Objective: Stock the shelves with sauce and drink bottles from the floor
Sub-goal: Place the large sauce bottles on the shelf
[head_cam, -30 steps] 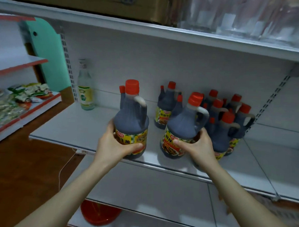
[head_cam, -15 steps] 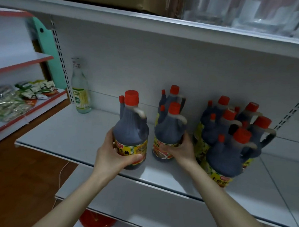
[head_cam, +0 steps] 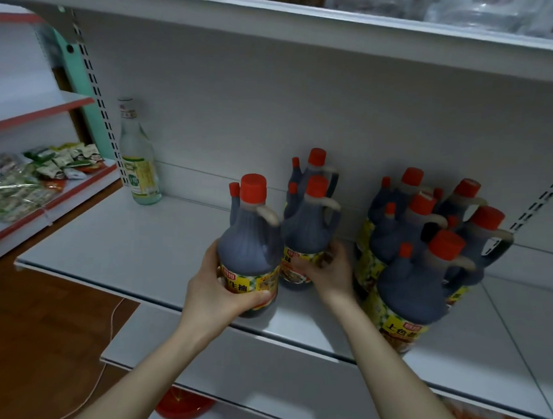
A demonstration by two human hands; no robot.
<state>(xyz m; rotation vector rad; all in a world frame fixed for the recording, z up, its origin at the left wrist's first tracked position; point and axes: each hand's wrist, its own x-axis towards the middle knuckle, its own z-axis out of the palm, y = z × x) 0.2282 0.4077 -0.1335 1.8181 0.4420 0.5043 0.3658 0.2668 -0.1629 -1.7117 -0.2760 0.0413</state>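
Observation:
Two dark sauce jugs with red caps and yellow labels stand on the white middle shelf. My left hand grips the front jug round its lower body near the shelf's front edge. My right hand holds the second jug at its label, just behind and to the right. A third jug stands behind them at the back panel. To the right is a cluster of several same jugs.
A clear bottle with a pale label stands at the shelf's back left. Snack packets lie on a red-edged shelf at far left. A lower shelf juts out below, with something red beneath it. Wooden floor at lower left.
My right hand has pushed its jug back and leftward, away from the cluster, to sit just behind the left jug. My left hand keeps its jug near the front edge.

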